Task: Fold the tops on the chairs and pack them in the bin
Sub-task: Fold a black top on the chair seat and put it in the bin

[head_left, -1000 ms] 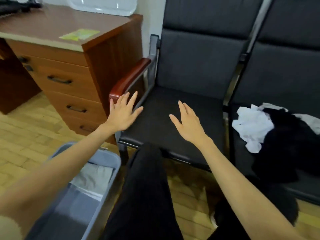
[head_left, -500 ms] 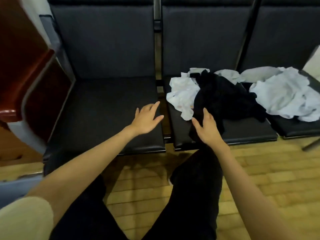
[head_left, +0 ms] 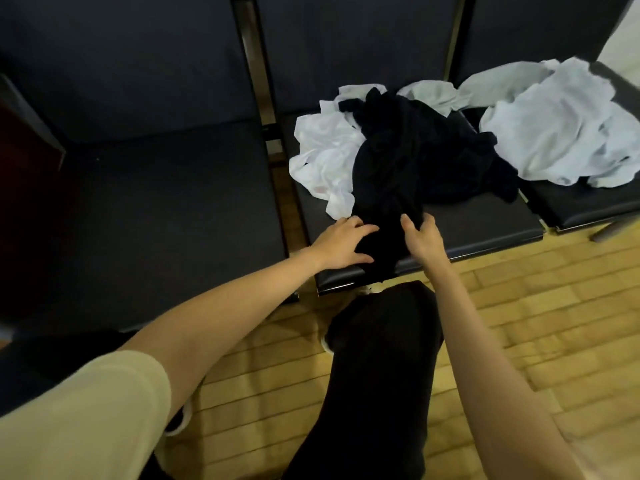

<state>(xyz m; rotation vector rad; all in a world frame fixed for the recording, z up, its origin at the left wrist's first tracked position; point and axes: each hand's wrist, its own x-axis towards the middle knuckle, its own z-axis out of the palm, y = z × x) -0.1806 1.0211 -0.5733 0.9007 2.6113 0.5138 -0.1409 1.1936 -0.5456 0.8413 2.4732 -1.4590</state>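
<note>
A crumpled black top (head_left: 408, 161) lies across the middle chair seat (head_left: 485, 226), its lower end hanging over the front edge. My left hand (head_left: 341, 244) rests on that lower end from the left, fingers spread. My right hand (head_left: 420, 237) touches it from the right, fingers curled at the cloth. A white top (head_left: 322, 161) lies bunched under the black one on the left. Another pale top (head_left: 554, 126) is spread over the right chair. The bin is out of view.
The left chair seat (head_left: 166, 209) is bare black padding. Metal frame bars (head_left: 256, 64) separate the chair backs. My dark-trousered leg (head_left: 374, 375) stands over the wooden plank floor (head_left: 536, 323) in front of the chairs.
The view swung right from the desk and bin to the clothes pile. Both hands moved from the bare left seat onto the lower end of the black top.
</note>
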